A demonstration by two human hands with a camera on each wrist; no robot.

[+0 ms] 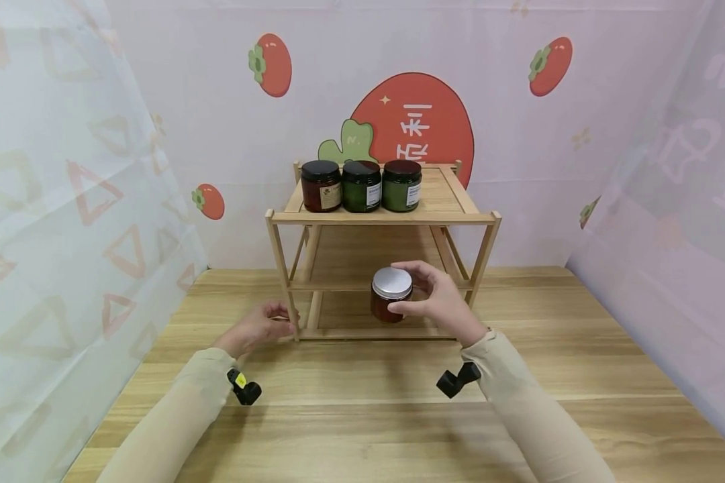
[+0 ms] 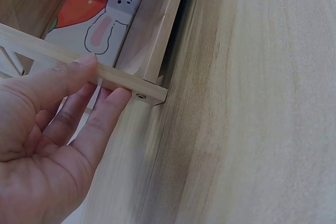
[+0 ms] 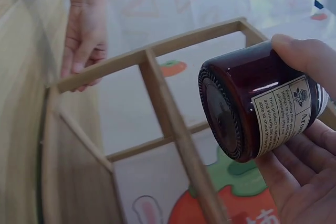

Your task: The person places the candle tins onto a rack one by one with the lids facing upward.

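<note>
My right hand (image 1: 440, 303) grips an amber glass jar (image 1: 391, 290) with a silver lid, thumb on one side and fingers on the other. The jar is held at the front of the wooden rack (image 1: 387, 219), level with its lower opening. In the right wrist view the jar (image 3: 247, 100) shows its round base and a cream label with printed text and a flower. At the rack's front left leg (image 2: 44, 51), my left hand (image 1: 260, 329) pinches the wood close to the foot, thumb against fingers.
On the rack's top shelf stand a brown jar (image 1: 321, 188) and two green jars (image 1: 361, 188), all dark-lidded, side by side near the front edge. The rack's middle shelf (image 1: 368, 251) lies behind the held jar. Printed cloth (image 1: 217, 121) encloses the wooden table (image 1: 350, 429).
</note>
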